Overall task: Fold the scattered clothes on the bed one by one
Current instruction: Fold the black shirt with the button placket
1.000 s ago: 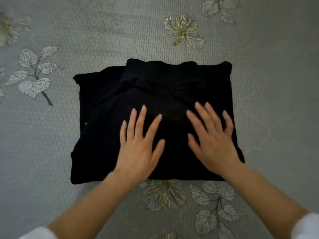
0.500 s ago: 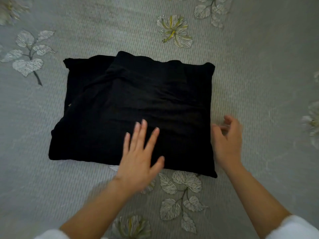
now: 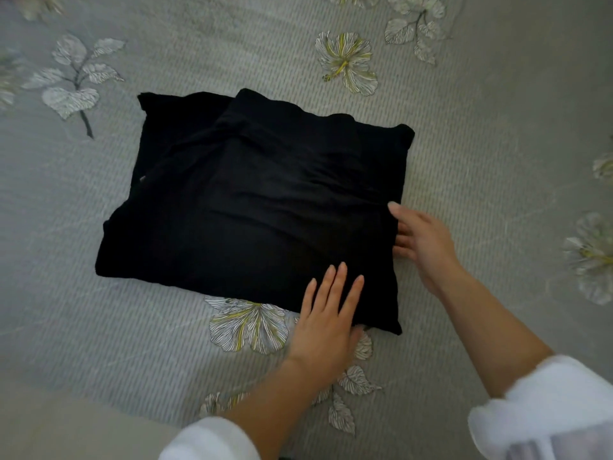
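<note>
Grey cover (image 3: 66, 293) fills the frame, printed with pale leaves (image 3: 71, 81) at upper left and flowers elsewhere. No other clothes show on the part of the bed in view.

The task's thing, a black garment (image 3: 258, 210), lies in the centre of the frame, flat on the cover and already folded into a rough rectangle. Its left part is a lower layer that sticks out past the top layer, so the bundle is not quite square. Soft creases run across the middle.

At lower centre, the left hand (image 3: 326, 327) lies on the garment's near right corner. Its fingers are straight and flat on the cloth, gripping nothing. It looks placed to pin that corner so the folds stay put while the other hand works. A white sleeve (image 3: 209, 439) shows at the bottom edge.

Further right, the right hand (image 3: 421, 240) sits at the garment's right edge. The thumb lies on top of the cloth and the fingers meet the edge from the side, perhaps slipping under it. Whether they have closed into a pinch, I cannot tell. The hold suits lifting that edge, either to fold the bundle across once more or to carry it off. Its sleeve (image 3: 544, 410) is white too.

This piece seems nearly finished.
</note>
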A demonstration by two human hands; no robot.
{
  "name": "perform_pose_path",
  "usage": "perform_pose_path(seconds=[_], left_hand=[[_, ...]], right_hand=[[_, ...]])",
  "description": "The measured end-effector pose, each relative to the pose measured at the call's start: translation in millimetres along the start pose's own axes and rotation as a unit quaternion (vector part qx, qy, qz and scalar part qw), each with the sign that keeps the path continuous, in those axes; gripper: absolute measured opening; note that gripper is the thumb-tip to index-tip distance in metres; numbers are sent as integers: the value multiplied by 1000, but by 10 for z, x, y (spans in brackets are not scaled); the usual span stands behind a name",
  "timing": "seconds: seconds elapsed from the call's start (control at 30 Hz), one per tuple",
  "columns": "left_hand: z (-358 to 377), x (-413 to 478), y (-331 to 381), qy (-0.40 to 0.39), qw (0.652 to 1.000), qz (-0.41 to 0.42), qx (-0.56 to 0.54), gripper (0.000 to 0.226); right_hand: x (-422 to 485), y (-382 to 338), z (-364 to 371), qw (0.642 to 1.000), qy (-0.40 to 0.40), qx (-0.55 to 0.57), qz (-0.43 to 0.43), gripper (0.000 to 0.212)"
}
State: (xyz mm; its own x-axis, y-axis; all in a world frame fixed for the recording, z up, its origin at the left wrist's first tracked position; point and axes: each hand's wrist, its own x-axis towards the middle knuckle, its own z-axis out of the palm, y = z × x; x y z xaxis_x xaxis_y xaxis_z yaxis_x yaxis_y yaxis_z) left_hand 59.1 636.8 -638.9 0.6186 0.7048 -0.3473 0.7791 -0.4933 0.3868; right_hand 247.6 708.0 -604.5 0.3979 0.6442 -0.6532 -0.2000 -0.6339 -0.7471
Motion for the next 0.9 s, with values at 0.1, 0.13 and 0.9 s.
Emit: perform_pose_path(seconds=[0.1,0.13,0.9], left_hand=[[-80,63,70,26,997,-33,-61,71],[-111,80,87,37,993,-43,-99,68],[-1091,-753,-1805,297,413,-311,-803,38]], right_hand=[[48,-189,200,999,-37,20,-15,47],[75,-251,269,999,-40,8,-23,50],[-43,-1125,2825,939,-216,-237,-126,60]])
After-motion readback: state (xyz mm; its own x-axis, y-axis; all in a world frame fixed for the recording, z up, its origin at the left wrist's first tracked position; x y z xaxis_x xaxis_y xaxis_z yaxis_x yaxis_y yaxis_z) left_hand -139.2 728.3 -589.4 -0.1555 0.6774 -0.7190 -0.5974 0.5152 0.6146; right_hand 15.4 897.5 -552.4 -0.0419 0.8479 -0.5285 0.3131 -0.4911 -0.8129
